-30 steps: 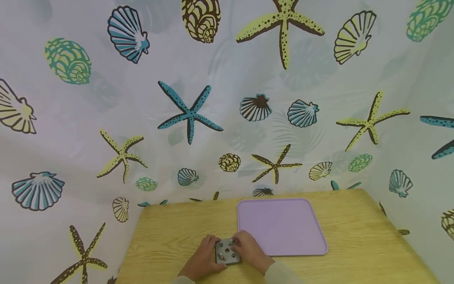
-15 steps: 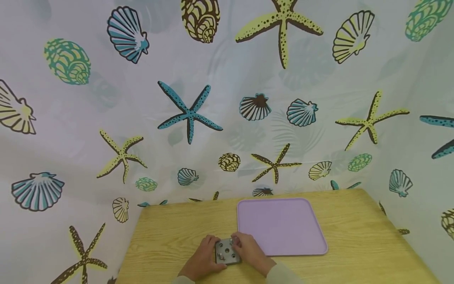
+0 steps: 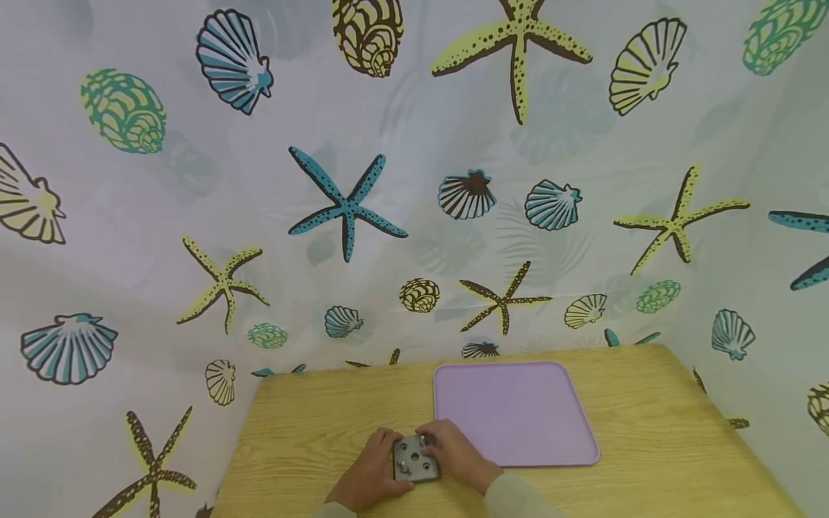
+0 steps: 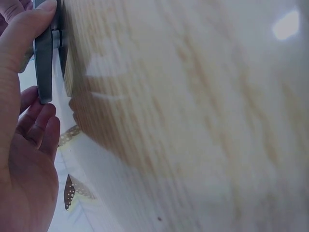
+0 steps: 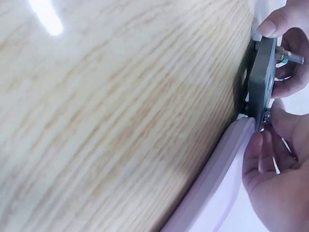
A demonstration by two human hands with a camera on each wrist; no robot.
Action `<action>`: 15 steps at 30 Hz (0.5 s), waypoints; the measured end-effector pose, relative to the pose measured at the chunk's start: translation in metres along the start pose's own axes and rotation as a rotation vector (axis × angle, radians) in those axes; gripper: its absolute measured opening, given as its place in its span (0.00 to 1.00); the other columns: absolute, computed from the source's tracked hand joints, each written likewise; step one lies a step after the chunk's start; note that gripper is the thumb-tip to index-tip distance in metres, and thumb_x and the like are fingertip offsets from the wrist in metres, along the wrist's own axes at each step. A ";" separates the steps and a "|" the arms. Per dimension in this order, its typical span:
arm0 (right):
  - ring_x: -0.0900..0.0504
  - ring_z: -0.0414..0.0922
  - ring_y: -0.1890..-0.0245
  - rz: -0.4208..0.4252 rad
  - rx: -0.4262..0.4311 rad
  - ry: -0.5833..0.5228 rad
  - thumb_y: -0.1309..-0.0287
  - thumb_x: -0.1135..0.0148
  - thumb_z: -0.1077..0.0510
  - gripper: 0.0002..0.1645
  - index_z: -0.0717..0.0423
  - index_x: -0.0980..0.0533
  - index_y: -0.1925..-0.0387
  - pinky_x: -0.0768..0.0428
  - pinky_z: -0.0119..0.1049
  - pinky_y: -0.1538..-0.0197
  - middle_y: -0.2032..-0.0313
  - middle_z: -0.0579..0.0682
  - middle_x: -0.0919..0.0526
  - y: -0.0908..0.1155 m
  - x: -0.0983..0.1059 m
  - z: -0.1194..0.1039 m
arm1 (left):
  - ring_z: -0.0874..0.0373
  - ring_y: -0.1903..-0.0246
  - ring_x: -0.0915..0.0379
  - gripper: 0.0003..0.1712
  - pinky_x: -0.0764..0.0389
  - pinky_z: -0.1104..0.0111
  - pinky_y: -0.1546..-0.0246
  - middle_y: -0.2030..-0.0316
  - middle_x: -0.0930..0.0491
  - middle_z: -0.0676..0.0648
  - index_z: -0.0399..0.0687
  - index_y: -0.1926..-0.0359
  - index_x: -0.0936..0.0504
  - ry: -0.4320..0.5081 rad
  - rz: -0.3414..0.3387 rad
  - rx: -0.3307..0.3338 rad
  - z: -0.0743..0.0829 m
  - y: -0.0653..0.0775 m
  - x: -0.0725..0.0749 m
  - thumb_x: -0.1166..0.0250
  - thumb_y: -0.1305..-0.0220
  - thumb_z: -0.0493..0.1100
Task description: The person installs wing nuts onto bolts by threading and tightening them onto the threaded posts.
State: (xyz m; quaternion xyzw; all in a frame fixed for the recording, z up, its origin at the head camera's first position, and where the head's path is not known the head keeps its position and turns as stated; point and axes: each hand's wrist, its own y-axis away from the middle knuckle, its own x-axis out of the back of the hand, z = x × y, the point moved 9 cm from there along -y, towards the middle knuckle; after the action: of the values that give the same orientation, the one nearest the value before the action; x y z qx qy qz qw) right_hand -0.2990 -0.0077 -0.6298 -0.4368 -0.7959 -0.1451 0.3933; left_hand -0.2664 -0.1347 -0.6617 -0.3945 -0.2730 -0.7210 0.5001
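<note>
A square grey metal plate [image 3: 414, 471] with several holes lies near the table's front, raised slightly off the wood on short feet in the right wrist view. My left hand [image 3: 370, 469] grips its left side, fingers at the far corner and thumb along the near edge. Out of its near-left part stands a threaded bolt [image 5: 295, 58] with a nut on it. At the far-right corner, my right hand [image 3: 455, 453] pinches a second bolt [image 3: 424, 439] between thumb and fingers. Fingertips partly hide that bolt, so whether a nut sits on it is unclear.
A lilac tray [image 3: 512, 410] lies just right of the plate, its near-left corner by my right hand. Wooden table [image 3: 311, 417] surrounds both. A white curtain [image 3: 388, 237] printed with shells and starfish hangs behind and at the sides.
My right thumb and fingers have shifted slightly around the far-right bolt, as if turning at it. The left hand, plate and tray stay in place.
</note>
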 end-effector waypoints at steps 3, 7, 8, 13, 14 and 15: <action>0.26 0.40 0.55 -0.013 0.011 -0.034 0.48 0.35 0.58 0.18 0.54 0.22 0.53 0.27 0.40 0.50 0.57 0.44 0.20 -0.001 -0.001 0.002 | 0.60 0.50 0.38 0.51 0.31 0.59 0.46 0.47 0.37 0.51 0.47 0.39 0.36 -0.003 -0.001 0.006 -0.001 0.000 -0.001 0.33 0.58 0.71; 0.25 0.38 0.57 -0.004 0.010 -0.080 0.50 0.34 0.57 0.17 0.54 0.21 0.56 0.26 0.37 0.52 0.60 0.42 0.20 -0.003 -0.001 0.007 | 0.61 0.50 0.39 0.51 0.31 0.59 0.46 0.47 0.38 0.52 0.48 0.39 0.36 0.005 -0.002 0.018 -0.002 0.000 -0.002 0.33 0.59 0.71; 0.25 0.38 0.58 -0.001 0.007 -0.096 0.50 0.34 0.57 0.17 0.54 0.21 0.56 0.26 0.37 0.53 0.60 0.41 0.21 -0.004 -0.001 0.008 | 0.61 0.50 0.39 0.51 0.31 0.60 0.46 0.47 0.38 0.52 0.49 0.39 0.36 0.005 -0.003 0.020 -0.002 -0.001 -0.002 0.33 0.59 0.71; 0.24 0.36 0.61 0.022 -0.006 -0.139 0.52 0.32 0.57 0.15 0.53 0.21 0.59 0.25 0.34 0.56 0.63 0.41 0.21 -0.006 0.000 0.011 | 0.61 0.50 0.39 0.51 0.30 0.59 0.47 0.47 0.38 0.53 0.49 0.40 0.36 0.009 0.000 0.013 -0.003 -0.001 -0.002 0.33 0.59 0.72; 0.24 0.36 0.61 0.026 -0.005 -0.141 0.53 0.32 0.57 0.15 0.53 0.21 0.60 0.25 0.34 0.56 0.63 0.41 0.21 -0.006 0.000 0.011 | 0.61 0.50 0.39 0.51 0.30 0.59 0.47 0.47 0.38 0.53 0.49 0.39 0.36 0.010 0.001 0.010 -0.003 -0.001 -0.002 0.33 0.59 0.72; 0.24 0.36 0.61 0.034 -0.003 -0.138 0.53 0.31 0.57 0.15 0.53 0.21 0.60 0.25 0.34 0.57 0.63 0.41 0.21 -0.006 0.001 0.011 | 0.61 0.50 0.39 0.51 0.30 0.59 0.47 0.47 0.38 0.53 0.49 0.39 0.36 0.010 0.002 0.008 -0.003 -0.001 -0.002 0.33 0.59 0.72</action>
State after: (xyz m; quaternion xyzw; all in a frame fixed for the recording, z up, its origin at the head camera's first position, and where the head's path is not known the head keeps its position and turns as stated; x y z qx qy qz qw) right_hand -0.3095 -0.0045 -0.6355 -0.4598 -0.8135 -0.1089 0.3391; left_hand -0.2682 -0.1360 -0.6650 -0.3892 -0.2727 -0.7214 0.5038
